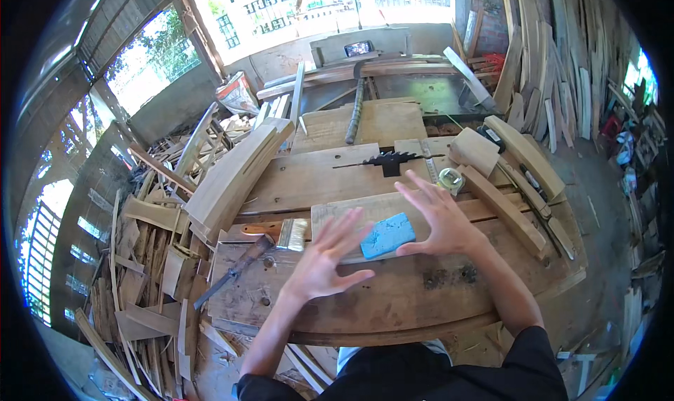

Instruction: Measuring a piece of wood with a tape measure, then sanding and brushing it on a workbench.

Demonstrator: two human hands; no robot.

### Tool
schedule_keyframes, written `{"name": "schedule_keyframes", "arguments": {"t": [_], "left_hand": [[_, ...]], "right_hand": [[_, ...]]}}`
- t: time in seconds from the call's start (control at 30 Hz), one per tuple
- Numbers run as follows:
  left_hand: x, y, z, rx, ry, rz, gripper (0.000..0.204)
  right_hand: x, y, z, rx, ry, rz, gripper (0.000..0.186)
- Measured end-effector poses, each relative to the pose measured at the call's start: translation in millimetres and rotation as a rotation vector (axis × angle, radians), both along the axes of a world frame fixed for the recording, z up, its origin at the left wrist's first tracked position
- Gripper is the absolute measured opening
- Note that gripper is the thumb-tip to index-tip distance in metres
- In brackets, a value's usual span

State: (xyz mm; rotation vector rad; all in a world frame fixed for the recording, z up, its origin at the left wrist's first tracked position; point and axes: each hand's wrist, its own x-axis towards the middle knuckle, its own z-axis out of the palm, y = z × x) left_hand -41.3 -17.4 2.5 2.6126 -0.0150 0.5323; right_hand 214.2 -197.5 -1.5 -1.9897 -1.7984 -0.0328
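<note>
Both my hands hang over a pale board on the wooden workbench, fingers spread and holding nothing. My left hand is left of a speckled blue block; my right hand is at its right, thumb close to its edge, whether touching I cannot tell. A paintbrush with a wooden handle lies left of the board, near a dark metal tool. A clear container sits behind my right hand. A black toothed blade stands in the bench top behind.
Thick timber pieces lie at the bench's left, more offcuts at its right. A long tool lies at the back, below a propped phone. Scrap wood is heaped left of the bench. Tall planks lean at the back right.
</note>
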Motion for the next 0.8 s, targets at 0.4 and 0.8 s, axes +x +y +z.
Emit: {"name": "schedule_keyframes", "arguments": {"t": [0.4,0.8], "left_hand": [[-31.6,72.7,-25.3,-0.083,0.3,0.216,0.131],[-15.8,86.7,-23.6,-0.033,0.293,0.138,0.14]], "right_hand": [[5.1,4.3,-11.5,0.111,0.013,0.1,0.069],[-19.5,9.9,-0.4,0.097,0.202,0.161,0.044]]}}
